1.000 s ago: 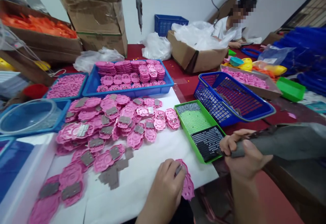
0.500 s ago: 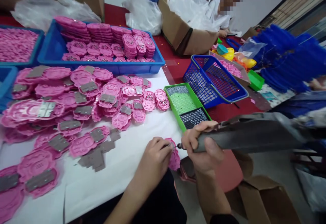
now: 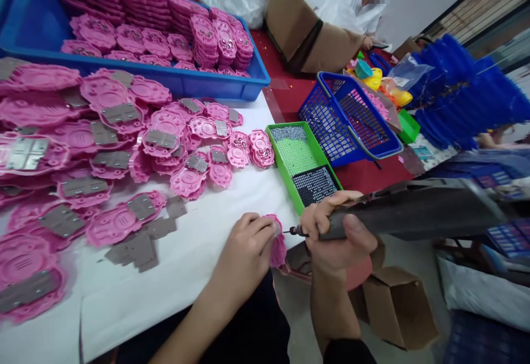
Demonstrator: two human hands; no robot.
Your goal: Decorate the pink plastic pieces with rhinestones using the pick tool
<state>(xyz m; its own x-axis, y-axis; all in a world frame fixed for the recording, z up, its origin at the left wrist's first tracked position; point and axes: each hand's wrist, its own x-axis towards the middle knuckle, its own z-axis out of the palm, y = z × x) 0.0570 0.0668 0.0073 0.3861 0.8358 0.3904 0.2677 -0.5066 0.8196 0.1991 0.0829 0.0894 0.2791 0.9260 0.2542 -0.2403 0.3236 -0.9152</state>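
My left hand (image 3: 250, 242) is closed on a pink plastic casing (image 3: 278, 248) at the table's front edge, holding it tilted up on its side. My right hand (image 3: 337, 231) grips a dark grey electric screwdriver (image 3: 406, 212), held almost level. Its thin bit points left and reaches the casing by my left fingertips; whether the tip touches a screw is too small to tell. Just beyond both hands lies a green tray (image 3: 281, 179) with small silver and dark screws in separate sections. Left of my left hand are loose grey metal plates (image 3: 141, 248).
Pink casings with metal plates (image 3: 120, 112) are heaped across the white table covering (image 3: 199, 275). A blue bin (image 3: 165, 79) of stacked casings stands behind. A blue basket (image 3: 343, 148), a cardboard box (image 3: 298, 32) and another person's hand (image 3: 367, 42) are farther back.
The camera view has shifted, so the table contents sit farther left and higher. Both hands keep hold of the casing and the electric screwdriver; the bit stays at the casing.
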